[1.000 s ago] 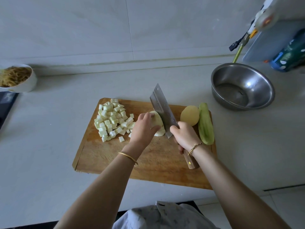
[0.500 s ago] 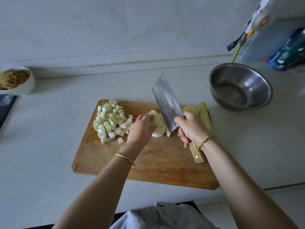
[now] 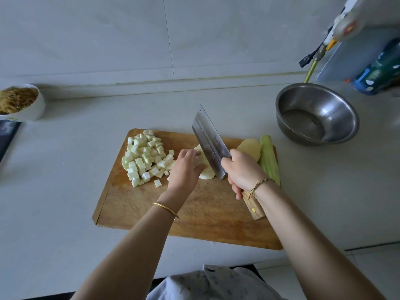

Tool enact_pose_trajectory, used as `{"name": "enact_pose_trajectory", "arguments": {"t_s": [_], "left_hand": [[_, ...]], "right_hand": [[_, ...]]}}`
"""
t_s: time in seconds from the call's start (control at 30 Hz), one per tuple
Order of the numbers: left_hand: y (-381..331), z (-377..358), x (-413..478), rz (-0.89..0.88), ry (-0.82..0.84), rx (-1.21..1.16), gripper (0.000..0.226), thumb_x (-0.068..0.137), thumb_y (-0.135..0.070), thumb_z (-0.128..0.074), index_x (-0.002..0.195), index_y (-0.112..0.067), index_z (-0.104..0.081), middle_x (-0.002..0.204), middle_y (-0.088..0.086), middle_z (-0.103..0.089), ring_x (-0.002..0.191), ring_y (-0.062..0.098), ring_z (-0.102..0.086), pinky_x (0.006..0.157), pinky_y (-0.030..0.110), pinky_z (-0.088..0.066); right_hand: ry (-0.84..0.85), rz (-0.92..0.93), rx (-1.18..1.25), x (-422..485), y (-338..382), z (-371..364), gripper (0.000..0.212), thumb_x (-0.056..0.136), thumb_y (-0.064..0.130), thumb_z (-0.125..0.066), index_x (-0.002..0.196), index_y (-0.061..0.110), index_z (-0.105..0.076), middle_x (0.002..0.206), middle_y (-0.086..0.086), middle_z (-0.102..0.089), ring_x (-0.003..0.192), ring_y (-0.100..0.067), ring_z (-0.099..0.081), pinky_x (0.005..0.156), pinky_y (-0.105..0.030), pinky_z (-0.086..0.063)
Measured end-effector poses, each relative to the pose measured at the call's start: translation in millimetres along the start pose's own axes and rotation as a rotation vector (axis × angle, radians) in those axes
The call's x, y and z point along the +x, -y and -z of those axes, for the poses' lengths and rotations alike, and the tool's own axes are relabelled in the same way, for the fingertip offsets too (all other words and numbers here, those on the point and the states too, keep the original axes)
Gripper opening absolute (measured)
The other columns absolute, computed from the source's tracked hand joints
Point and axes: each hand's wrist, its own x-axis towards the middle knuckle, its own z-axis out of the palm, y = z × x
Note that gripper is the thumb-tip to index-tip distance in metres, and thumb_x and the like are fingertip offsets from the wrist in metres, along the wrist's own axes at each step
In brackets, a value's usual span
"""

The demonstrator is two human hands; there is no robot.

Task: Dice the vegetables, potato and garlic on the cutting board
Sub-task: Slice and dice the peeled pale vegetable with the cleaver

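Note:
A wooden cutting board (image 3: 151, 213) lies on the counter. A pile of pale green diced cubes (image 3: 145, 158) sits on its far left part. My left hand (image 3: 186, 167) holds down a pale potato piece (image 3: 205, 169) at the board's middle, fingers curled over it. My right hand (image 3: 244, 172) grips the wooden handle of a cleaver (image 3: 211, 140), whose blade edge rests on that piece. Behind my right hand lie a peeled potato half (image 3: 250, 148) and a long green vegetable strip (image 3: 269, 161) at the board's right edge.
A steel bowl (image 3: 317, 114) stands on the counter to the far right. Behind it are a clear box (image 3: 346, 59) and a dark bottle (image 3: 381, 72). A white bowl of noodles (image 3: 20, 101) sits at the far left by the wall.
The cleaver was lifted half a second ago and has come back down onto the potato piece. My left hand stayed on the piece.

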Motion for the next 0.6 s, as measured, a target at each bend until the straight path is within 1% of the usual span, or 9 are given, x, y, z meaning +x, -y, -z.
{"name": "enact_pose_trajectory", "arguments": {"t_s": [0.1, 0.17, 0.23, 0.37, 0.43, 0.47, 0.53, 0.57, 0.6], "left_hand": [[0, -2, -2, -0.012, -0.014, -0.004, 0.039, 0.089, -0.021, -0.065, 0.124, -0.008, -0.055, 0.126, 0.006, -0.052, 0.108, 0.022, -0.055, 0.084, 0.031, -0.046], [0, -3, -3, -0.015, -0.025, -0.009, 0.038, 0.09, -0.02, -0.064, 0.124, -0.008, -0.054, 0.126, 0.006, -0.052, 0.107, 0.022, -0.055, 0.082, 0.028, -0.044], [0, -3, -3, -0.008, -0.026, -0.015, 0.037, 0.09, -0.019, -0.064, 0.124, -0.008, -0.054, 0.126, 0.005, -0.051, 0.108, 0.021, -0.054, 0.081, 0.026, -0.042], [0, -3, -3, -0.015, -0.041, -0.029, 0.037, 0.089, -0.017, -0.064, 0.124, -0.007, -0.055, 0.124, 0.006, -0.052, 0.105, 0.022, -0.055, 0.079, 0.023, -0.04], [0, -4, -5, -0.022, -0.04, -0.027, 0.037, 0.09, -0.017, -0.064, 0.124, -0.007, -0.055, 0.124, 0.006, -0.052, 0.104, 0.021, -0.055, 0.077, 0.023, -0.04], [0, -3, -5, -0.022, -0.042, -0.03, 0.037, 0.09, -0.017, -0.064, 0.124, -0.007, -0.055, 0.125, 0.006, -0.052, 0.103, 0.02, -0.055, 0.076, 0.022, -0.04], [0, -4, -4, -0.009, -0.049, -0.028, 0.038, 0.09, -0.018, -0.064, 0.125, -0.008, -0.054, 0.126, 0.004, -0.051, 0.105, 0.018, -0.054, 0.076, 0.021, -0.038], [-1, -4, -5, 0.001, -0.05, -0.031, 0.039, 0.089, -0.019, -0.064, 0.125, -0.009, -0.054, 0.127, 0.004, -0.051, 0.106, 0.018, -0.054, 0.076, 0.021, -0.037], [-1, -4, -5, 0.006, -0.048, -0.036, 0.039, 0.089, -0.02, -0.064, 0.126, -0.009, -0.054, 0.128, 0.003, -0.05, 0.108, 0.018, -0.053, 0.076, 0.021, -0.036]], "right_hand": [[0.014, -0.006, -0.012, 4, 11, 1, 0.017, 0.092, 0.011, -0.032, 0.076, 0.011, -0.036, 0.065, -0.012, -0.045, 0.027, -0.015, -0.042, 0.032, -0.022, -0.038], [0.041, -0.013, -0.044, 3, 17, 4, 0.016, 0.092, 0.009, -0.031, 0.077, 0.006, -0.039, 0.064, -0.014, -0.046, 0.03, -0.018, -0.043, 0.034, -0.025, -0.041], [0.077, -0.039, -0.078, 1, 19, 7, 0.015, 0.092, 0.007, -0.031, 0.083, 0.002, -0.042, 0.063, -0.015, -0.046, 0.033, -0.02, -0.045, 0.035, -0.026, -0.043], [0.109, -0.081, -0.107, 2, 19, 1, 0.014, 0.093, 0.008, -0.03, 0.091, -0.002, -0.04, 0.065, -0.015, -0.048, 0.036, -0.021, -0.046, 0.036, -0.027, -0.044], [0.115, -0.106, -0.121, 6, 17, -8, 0.021, 0.094, 0.008, -0.03, 0.102, -0.006, -0.042, 0.065, -0.016, -0.05, 0.036, -0.021, -0.047, 0.036, -0.027, -0.045], [0.117, -0.113, -0.118, 9, 14, -12, 0.021, 0.094, 0.009, -0.03, 0.104, -0.005, -0.043, 0.065, -0.016, -0.05, 0.035, -0.02, -0.048, 0.035, -0.026, -0.044], [0.096, -0.106, -0.108, 13, 5, -21, 0.014, 0.095, 0.011, -0.031, 0.096, 0.001, -0.042, 0.066, -0.014, -0.05, 0.032, -0.018, -0.048, 0.034, -0.021, -0.038], [0.065, -0.087, -0.129, 15, -1, -26, 0.014, 0.096, 0.012, -0.033, 0.087, 0.003, -0.041, 0.066, -0.012, -0.05, 0.035, -0.018, -0.049, 0.035, -0.019, -0.035], [0.025, -0.056, -0.177, 18, -7, -30, 0.02, 0.096, 0.014, -0.035, 0.078, 0.007, -0.04, 0.066, -0.008, -0.048, 0.042, -0.019, -0.051, 0.037, -0.02, -0.032]]}}
